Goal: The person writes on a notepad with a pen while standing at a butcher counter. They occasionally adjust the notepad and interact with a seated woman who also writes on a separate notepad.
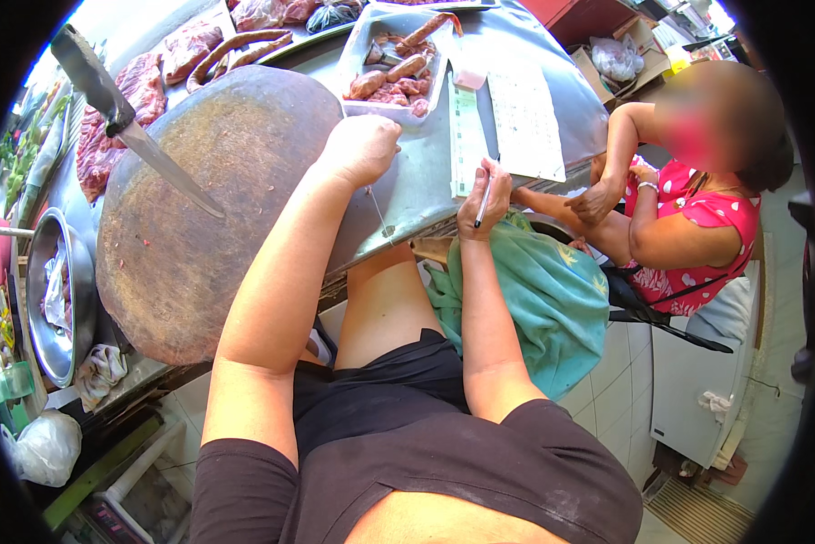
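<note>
My left hand [367, 148] is curled into a fist over the metal tabletop, just below a white plastic container [394, 117] of sausages and meat pieces [397, 85]. A thin pale line, perhaps a string, runs down below the fist; whatever the fingers may enclose is hidden. At the table's edge, my right hand [492, 197] grips a pen [482, 207] with its tip pointing down. Beyond that hand lie a written paper sheet [526, 119] and a pad with green print [467, 136]. Left of my forearm, a knife [159, 160] stands with its tip on a round wooden chopping block [244, 149].
Raw meat slabs [142, 88] and sausage links [244, 51] lie behind the block. A steel basin [61, 299] and a rag [101, 372] are at left. A person in a pink dotted top [703, 238] sits at right, near a green cloth [543, 299].
</note>
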Tool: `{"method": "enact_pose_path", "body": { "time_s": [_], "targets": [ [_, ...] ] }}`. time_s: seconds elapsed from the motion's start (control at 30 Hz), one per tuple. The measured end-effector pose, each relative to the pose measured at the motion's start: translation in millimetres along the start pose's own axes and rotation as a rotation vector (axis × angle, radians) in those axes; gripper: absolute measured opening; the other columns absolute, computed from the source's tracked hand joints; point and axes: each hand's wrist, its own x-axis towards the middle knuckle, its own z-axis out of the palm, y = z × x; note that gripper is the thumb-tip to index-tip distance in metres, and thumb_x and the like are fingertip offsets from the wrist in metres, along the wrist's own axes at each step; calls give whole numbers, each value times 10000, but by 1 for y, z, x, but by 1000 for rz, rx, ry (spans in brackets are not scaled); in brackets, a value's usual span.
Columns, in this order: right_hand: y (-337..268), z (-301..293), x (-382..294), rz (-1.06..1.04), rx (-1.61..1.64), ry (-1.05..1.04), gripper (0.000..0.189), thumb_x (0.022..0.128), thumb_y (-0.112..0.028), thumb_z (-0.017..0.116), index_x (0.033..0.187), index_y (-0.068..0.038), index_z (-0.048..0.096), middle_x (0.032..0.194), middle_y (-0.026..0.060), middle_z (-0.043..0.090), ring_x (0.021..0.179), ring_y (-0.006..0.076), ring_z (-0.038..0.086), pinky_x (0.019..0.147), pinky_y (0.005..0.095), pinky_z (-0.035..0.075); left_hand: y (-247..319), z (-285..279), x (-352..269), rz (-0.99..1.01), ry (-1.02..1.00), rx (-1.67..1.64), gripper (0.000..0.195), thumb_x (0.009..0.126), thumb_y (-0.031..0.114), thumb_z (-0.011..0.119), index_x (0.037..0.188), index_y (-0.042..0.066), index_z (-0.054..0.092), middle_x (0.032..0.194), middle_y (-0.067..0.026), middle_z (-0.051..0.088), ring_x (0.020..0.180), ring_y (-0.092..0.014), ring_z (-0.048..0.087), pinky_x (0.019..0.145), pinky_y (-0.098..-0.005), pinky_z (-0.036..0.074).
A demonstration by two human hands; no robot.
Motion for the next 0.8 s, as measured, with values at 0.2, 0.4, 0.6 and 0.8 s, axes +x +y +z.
{"method": "enact_pose_path", "body": {
  "time_s": [0.2, 0.4, 0.6, 0.8],
  "targets": [
    [2, 1, 0, 5, -6, -2, 166, 962, -81, 558, 1080, -6, 648, 1050, 179, 673, 990, 367, 627, 904, 444, 481, 0, 0, 0, -8, -5, 3, 252, 873, 153, 635, 1091, 52, 710, 1068, -173, 702, 1032, -329, 671, 925, -431, 521],
    [1, 1, -1, 10, -2, 1, 161, 963, -81, 559, 1073, -5, 648, 1047, 180, 674, 989, 364, 629, 901, 445, 484, 1, 0, 1, -10, -12, 9, 249, 876, 150, 643, 1094, 48, 709, 1074, -171, 699, 1033, -329, 671, 930, -426, 521],
    [1, 1, 0, 16, -18, 1, 160, 967, -94, 566, 1071, -8, 651, 1039, 176, 678, 979, 362, 633, 890, 446, 490, 1, 1, 0, -12, -3, 8, 243, 874, 151, 645, 1082, 43, 710, 1072, -172, 698, 1034, -330, 669, 925, -427, 523],
    [1, 1, -1, 5, -4, 13, 156, 964, -95, 577, 1070, -8, 652, 1035, 171, 682, 970, 355, 637, 880, 442, 495, 0, 0, 0, -4, -4, 2, 234, 869, 155, 645, 1064, 45, 711, 1057, -177, 700, 1023, -337, 671, 918, -431, 525]
  ]
}}
